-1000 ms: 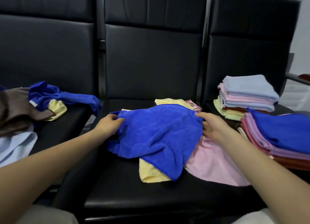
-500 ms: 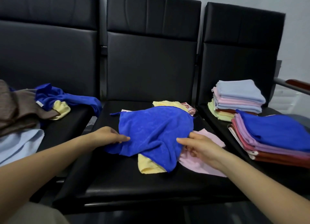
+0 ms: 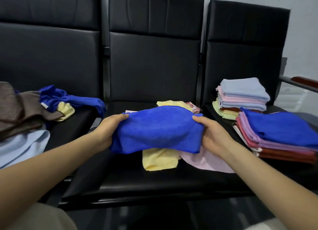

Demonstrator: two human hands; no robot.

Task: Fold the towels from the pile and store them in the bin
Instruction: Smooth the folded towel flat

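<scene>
Head view: blue towel (image 3: 157, 130) now lifted and bunched between both hands, no longer spread loose over the heap as half a second ago. Left hand (image 3: 107, 129) clamped on its left end, fingers curled under the cloth and thumb on top; right hand (image 3: 210, 135) gripping the right end the same way, thumb over the upper edge. Both hands drawn level and apart since the earlier frames, where the right one reached low at a hanging corner. Cloth sagging in a soft roll between the fingers, raised just clear of the yellow towel (image 3: 160, 158) and pink towel (image 3: 209, 161) lying directly beneath on the middle seat (image 3: 137, 181). Likely meaning: towel picked out and pulled taut, ready for the first fold, not yet folded. Beyond the right fingers, two folded stacks on the right-hand seat: a near stack (image 3: 282, 140) topped in blue and a far stack (image 3: 242, 95) topped in pale blue, so a good share of the work looks done. Out past the left fingers, an unfolded pile (image 3: 31, 109) of brown, blue, yellow and pale cloth waiting on the left seat. No bin anywhere in sight, so storing cannot be judged. Edges look uneven in the grip; worth squaring the corners before folding.
</scene>
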